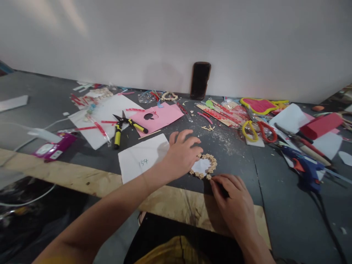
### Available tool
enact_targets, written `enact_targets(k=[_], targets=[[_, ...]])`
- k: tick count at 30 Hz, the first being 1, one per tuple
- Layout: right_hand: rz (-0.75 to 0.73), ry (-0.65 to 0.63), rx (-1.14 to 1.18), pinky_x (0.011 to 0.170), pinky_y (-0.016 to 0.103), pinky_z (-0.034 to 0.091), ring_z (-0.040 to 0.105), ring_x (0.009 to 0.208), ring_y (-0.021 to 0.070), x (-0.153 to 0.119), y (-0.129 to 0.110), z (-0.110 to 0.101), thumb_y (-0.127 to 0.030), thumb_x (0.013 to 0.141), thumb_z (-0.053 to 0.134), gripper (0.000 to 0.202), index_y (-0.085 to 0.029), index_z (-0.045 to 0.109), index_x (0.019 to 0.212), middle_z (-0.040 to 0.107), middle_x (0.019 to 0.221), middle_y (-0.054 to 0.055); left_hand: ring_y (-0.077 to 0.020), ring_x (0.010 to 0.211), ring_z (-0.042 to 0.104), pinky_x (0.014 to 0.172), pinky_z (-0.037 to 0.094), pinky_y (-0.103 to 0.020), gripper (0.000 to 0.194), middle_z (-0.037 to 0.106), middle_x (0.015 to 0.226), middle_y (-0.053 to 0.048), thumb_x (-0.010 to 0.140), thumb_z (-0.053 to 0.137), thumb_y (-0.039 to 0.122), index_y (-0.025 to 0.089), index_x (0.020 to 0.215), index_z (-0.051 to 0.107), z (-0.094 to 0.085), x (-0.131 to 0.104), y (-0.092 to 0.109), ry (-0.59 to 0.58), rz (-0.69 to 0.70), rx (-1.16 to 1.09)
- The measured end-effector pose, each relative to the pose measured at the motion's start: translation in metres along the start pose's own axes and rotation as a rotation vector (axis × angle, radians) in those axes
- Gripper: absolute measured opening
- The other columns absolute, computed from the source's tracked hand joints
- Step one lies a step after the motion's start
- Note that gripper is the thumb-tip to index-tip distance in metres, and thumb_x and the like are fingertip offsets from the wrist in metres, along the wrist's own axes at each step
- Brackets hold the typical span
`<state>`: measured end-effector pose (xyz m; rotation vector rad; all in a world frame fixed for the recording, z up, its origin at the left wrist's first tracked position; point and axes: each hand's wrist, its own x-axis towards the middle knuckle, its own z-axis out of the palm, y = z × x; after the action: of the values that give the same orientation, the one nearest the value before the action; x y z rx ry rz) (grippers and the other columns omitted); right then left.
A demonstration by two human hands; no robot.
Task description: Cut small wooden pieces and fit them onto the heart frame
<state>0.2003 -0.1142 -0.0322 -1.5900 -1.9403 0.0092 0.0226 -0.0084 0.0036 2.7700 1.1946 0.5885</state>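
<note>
A white paper disc [201, 167] edged with small beige pieces [213, 164] lies on the dark tabletop between my hands. My left hand [183, 154] arches over its left side, fingers apart, the fingertips close to or on the edging. At its lower right edge, my right hand [233, 196] has thumb and forefinger pinched together against the beige edging. Whether a separate small piece is between those fingertips is hidden. Under my left forearm lies a white sheet [143, 157] with "154" written on it.
Black-and-yellow pliers [117, 135], a pink sheet [167, 117] with a cutout, and a purple box [55, 146] lie leftward. Scissors [258, 130], a blue glue gun [302, 165] and its cord are at right. A phone [200, 80] leans on the wall.
</note>
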Motion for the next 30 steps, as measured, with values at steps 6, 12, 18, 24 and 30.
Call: enact_targets(k=[6, 12, 18, 24, 30], targets=[[0.037, -0.047, 0.002, 0.075, 0.034, 0.043, 0.057, 0.081, 0.0185, -0.001, 0.001, 0.002, -0.027, 0.087, 0.053, 0.013, -0.021, 0.064, 0.085, 0.067, 0.086, 0.005, -0.0330, 0.128, 0.031, 0.097, 0.023, -0.056, 0.012, 0.058, 0.123, -0.003, 0.081, 0.062, 0.020, 0.025, 0.090, 0.068, 0.016, 0.008, -0.005, -0.075, 0.024, 0.022], [0.032, -0.041, 0.008, 0.074, 0.033, 0.043, 0.058, 0.079, 0.0183, 0.001, 0.000, 0.003, -0.027, 0.087, 0.053, 0.013, -0.021, 0.065, 0.085, 0.067, 0.085, 0.005, -0.0318, 0.128, 0.031, 0.099, 0.023, -0.055, 0.012, 0.059, 0.122, -0.003, 0.085, 0.058, 0.022, 0.025, 0.087, 0.070, 0.022, 0.009, -0.006, -0.047, 0.015, -0.003], [0.035, -0.031, 0.033, 0.075, 0.034, 0.045, 0.058, 0.080, 0.0180, 0.000, -0.001, 0.000, -0.027, 0.087, 0.053, 0.012, -0.021, 0.063, 0.085, 0.067, 0.086, 0.005, -0.0304, 0.129, 0.032, 0.100, 0.023, -0.054, 0.013, 0.059, 0.122, -0.002, 0.087, 0.057, 0.024, 0.026, 0.088, 0.070, 0.013, 0.007, -0.006, -0.004, 0.012, -0.033], [-0.071, -0.062, 0.023, 0.074, 0.031, 0.046, 0.058, 0.080, 0.0165, 0.025, 0.006, -0.021, -0.026, 0.086, 0.054, 0.010, -0.022, 0.064, 0.085, 0.066, 0.085, 0.003, -0.0273, 0.127, 0.036, 0.101, 0.028, -0.048, 0.011, 0.060, 0.119, -0.001, 0.085, 0.058, 0.027, 0.026, 0.091, 0.068, -0.004, 0.002, -0.018, 0.197, -0.140, -0.105], [-0.197, -0.118, -0.095, 0.077, 0.034, 0.044, 0.054, 0.084, 0.0188, 0.071, 0.010, -0.008, -0.027, 0.086, 0.054, 0.014, -0.021, 0.066, 0.082, 0.066, 0.087, 0.004, -0.0265, 0.126, 0.038, 0.104, 0.028, -0.048, 0.010, 0.061, 0.117, -0.002, 0.085, 0.059, 0.025, 0.025, 0.090, 0.067, 0.003, 0.000, -0.033, 0.388, -0.205, -0.096]])
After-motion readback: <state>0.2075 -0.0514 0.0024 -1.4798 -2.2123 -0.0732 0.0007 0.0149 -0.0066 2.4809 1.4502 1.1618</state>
